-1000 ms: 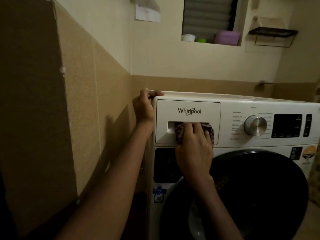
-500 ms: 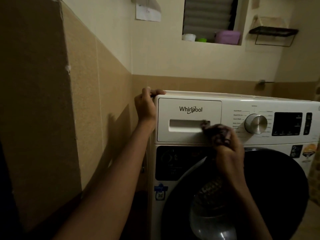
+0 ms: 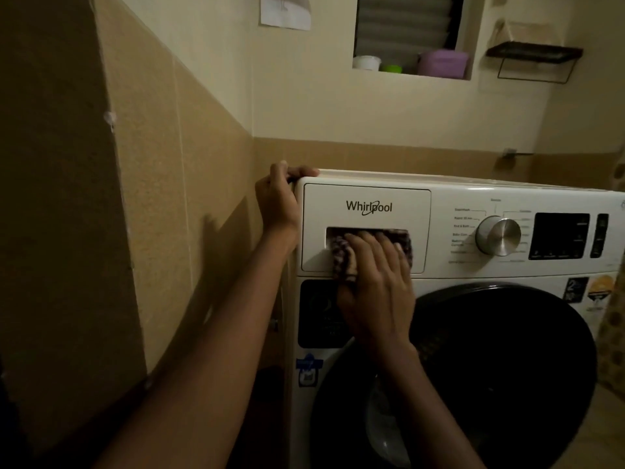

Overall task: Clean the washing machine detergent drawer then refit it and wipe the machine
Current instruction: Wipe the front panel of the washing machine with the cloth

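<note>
Front-loading washing machine (image 3: 446, 198): detergent drawer (image 3: 367, 198) sits flush in its upper left front. Right hand (image 3: 375, 286) holds a dark checked cloth (image 3: 340, 257) in the drawer's handle recess, fingers (image 3: 378, 245) close together over the cloth, thumb tucked into it. Left hand (image 3: 279, 198) grips the machine's top left corner, fingers curled over the top edge. Dial (image 3: 498, 235) is right of the drawer.

Everything is seen from one wide-angle camera worn on the head, aimed forward and slightly down. The washing machine (image 3: 449, 191) front is framed from close by, filling the lower right; the tiled wall (image 3: 145, 204) is kept along the left, the far wall (image 3: 372, 110) above.
</note>
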